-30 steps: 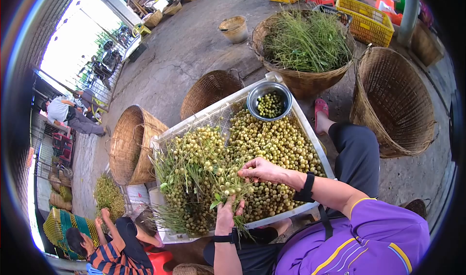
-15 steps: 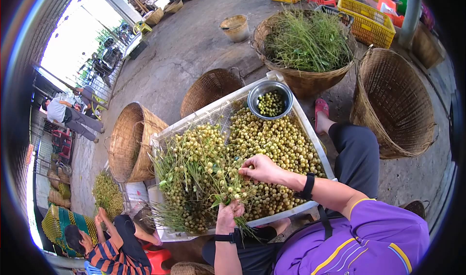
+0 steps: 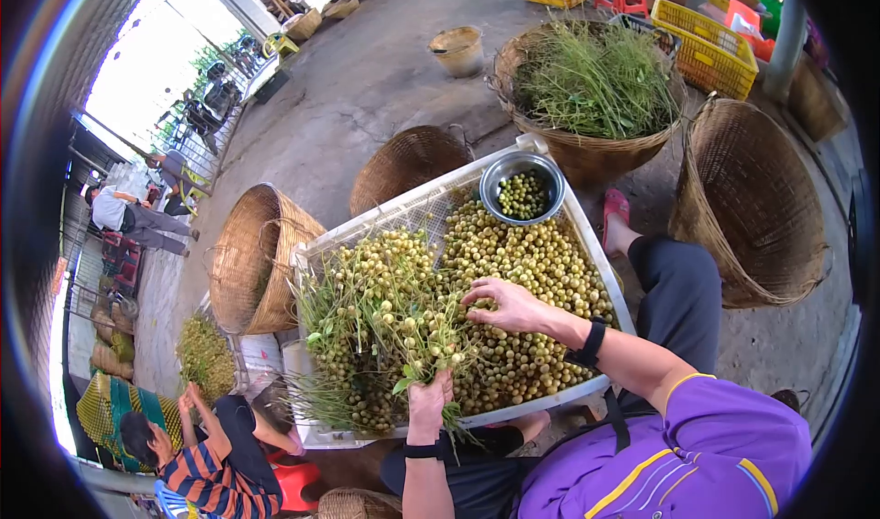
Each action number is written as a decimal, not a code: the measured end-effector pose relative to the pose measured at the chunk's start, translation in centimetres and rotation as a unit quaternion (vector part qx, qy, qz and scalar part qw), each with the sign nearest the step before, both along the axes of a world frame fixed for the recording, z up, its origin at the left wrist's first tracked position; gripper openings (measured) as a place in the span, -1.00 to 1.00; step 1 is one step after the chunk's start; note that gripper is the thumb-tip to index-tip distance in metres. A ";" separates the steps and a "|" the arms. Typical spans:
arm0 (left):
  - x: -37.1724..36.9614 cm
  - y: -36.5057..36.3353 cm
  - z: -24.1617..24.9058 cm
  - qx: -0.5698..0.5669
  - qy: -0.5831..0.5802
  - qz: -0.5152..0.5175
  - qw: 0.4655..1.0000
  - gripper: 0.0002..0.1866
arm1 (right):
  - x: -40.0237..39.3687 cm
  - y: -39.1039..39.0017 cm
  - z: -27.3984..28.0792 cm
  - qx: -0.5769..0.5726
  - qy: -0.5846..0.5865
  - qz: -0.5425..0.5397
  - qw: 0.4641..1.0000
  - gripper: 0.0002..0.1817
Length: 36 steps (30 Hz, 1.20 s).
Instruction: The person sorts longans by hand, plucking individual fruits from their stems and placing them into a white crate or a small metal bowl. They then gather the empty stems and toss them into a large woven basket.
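Observation:
My left hand [image 3: 429, 402] is closed around the stems of a bunch of small round yellow-green fruits [image 3: 426, 340], near the front edge of a white plastic crate [image 3: 541, 404]. Just right of that bunch, my right hand [image 3: 509, 305] hovers over loose fruits [image 3: 522, 359], its fingers loosely bent and somewhat apart; no fruit shows in them. The crate's left part holds stemmed fruit with twigs, and its right part holds loose fruits. A metal bowl [image 3: 556, 209] of smaller, greener fruits rests at the crate's far corner.
A wicker basket heaped with green stems [image 3: 596, 84] stands beyond the crate. Other wicker baskets [image 3: 756, 198] [image 3: 247, 262] stand right and left. At lower left a seated person [image 3: 215, 469] handles a bunch of fruit. Yellow crates [image 3: 706, 52] and a bucket [image 3: 456, 52] are farther back.
My right hand has moved slightly up and away from the bunch, and its pinched fingers have loosened. My left hand keeps its hold on the stems. The whole view has shifted slightly.

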<state>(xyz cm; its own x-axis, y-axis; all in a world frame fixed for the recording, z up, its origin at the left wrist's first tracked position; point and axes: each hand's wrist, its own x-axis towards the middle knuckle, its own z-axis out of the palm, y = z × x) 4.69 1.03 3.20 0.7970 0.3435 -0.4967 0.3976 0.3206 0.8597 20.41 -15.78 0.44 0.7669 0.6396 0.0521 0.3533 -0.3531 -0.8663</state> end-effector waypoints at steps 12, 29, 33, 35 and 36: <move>2.5 -1.2 0.4 0.080 0.017 0.014 0.997 -0.90 | -3.8 0.2 7.6 0.053 -0.065 0.039 0.996 -0.62; 1.5 -2.2 -1.6 0.152 -0.013 0.003 0.988 -0.88 | -3.5 0.1 5.7 0.070 -0.133 0.019 0.989 -0.89; 1.1 -1.7 -3.2 0.298 -0.053 -0.106 0.947 -0.89 | -2.2 -0.7 6.6 0.001 -0.172 0.093 0.981 -0.86; 1.1 -1.4 -2.9 0.242 -0.004 -0.129 0.962 -0.90 | -1.7 -1.1 7.2 -0.033 -0.166 0.156 0.973 -0.86; 1.1 -1.7 -1.5 0.165 0.066 -0.123 0.976 -0.90 | -1.4 -1.2 7.3 -0.029 -0.170 0.156 0.973 -0.86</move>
